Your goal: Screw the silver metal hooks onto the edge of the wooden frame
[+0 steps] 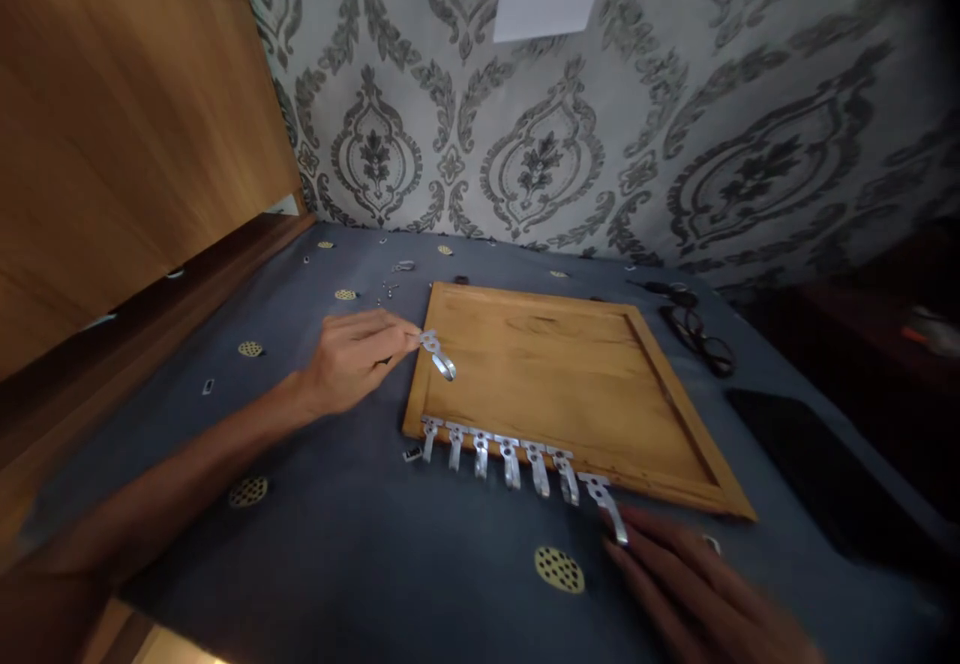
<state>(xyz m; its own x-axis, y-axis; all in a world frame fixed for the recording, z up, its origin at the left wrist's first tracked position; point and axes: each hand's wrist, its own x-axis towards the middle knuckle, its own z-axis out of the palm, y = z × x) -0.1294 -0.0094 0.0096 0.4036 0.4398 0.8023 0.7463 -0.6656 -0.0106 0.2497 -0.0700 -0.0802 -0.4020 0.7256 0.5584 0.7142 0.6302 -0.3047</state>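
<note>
My left hand [352,359] is closed in a pinch on a silvery metal hook [439,354], held by its flat end above the left edge of the wooden frame. The frame [480,294] is a shallow rectangular tray-like board lying flat. Along its near edge sits a row of similar metal hooks [510,459], their curved ends hanging towards me. At the right end of that row, another hook [606,506] lies slightly askew, and my right hand [697,584] grips its lower end between the fingertips and thumb.
Small screws [388,292] and a loose metal piece [403,266] lie behind the left hand. To the right are eyeglasses [701,339] and a dark flat device [810,454]. A wooden cabinet [135,114] stands at the left; a patterned wall [450,124] rises behind the blue cloth [337,504].
</note>
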